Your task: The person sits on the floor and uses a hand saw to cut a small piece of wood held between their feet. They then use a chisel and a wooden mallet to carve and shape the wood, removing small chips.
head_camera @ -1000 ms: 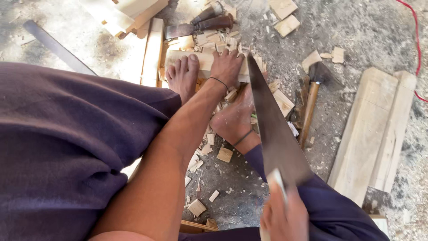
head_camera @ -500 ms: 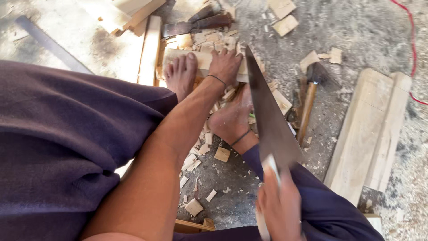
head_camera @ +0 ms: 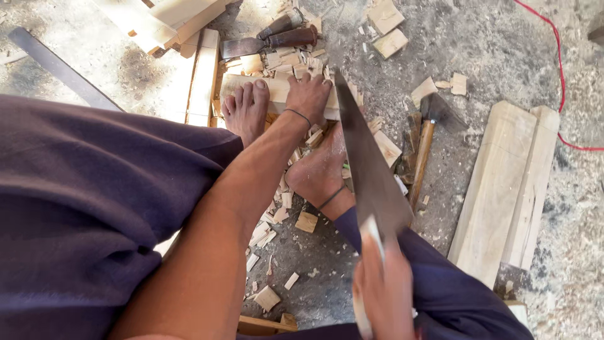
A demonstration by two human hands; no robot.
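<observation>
My left hand (head_camera: 309, 94) presses flat on a pale wooden block (head_camera: 277, 89) lying on the ground, a thin band around its wrist. Both my bare feet hold the block too, the left foot (head_camera: 245, 110) on it, the right foot (head_camera: 321, 167) beside it. My right hand (head_camera: 385, 286) grips the handle of a hand saw (head_camera: 368, 167). The saw's wide dark blade runs forward, and its tip meets the block's right end, next to my left hand.
Wood offcuts and chips (head_camera: 283, 208) litter the ground around the feet. A hatchet (head_camera: 428, 132) lies to the right, two planks (head_camera: 513, 189) beyond it. Chisels (head_camera: 277, 38) and stacked timber (head_camera: 170, 25) lie ahead. A red cable (head_camera: 560, 75) runs at far right.
The saw has slid a little along its line while my right hand shifted on the stroke. My left hand and feet stay on the block.
</observation>
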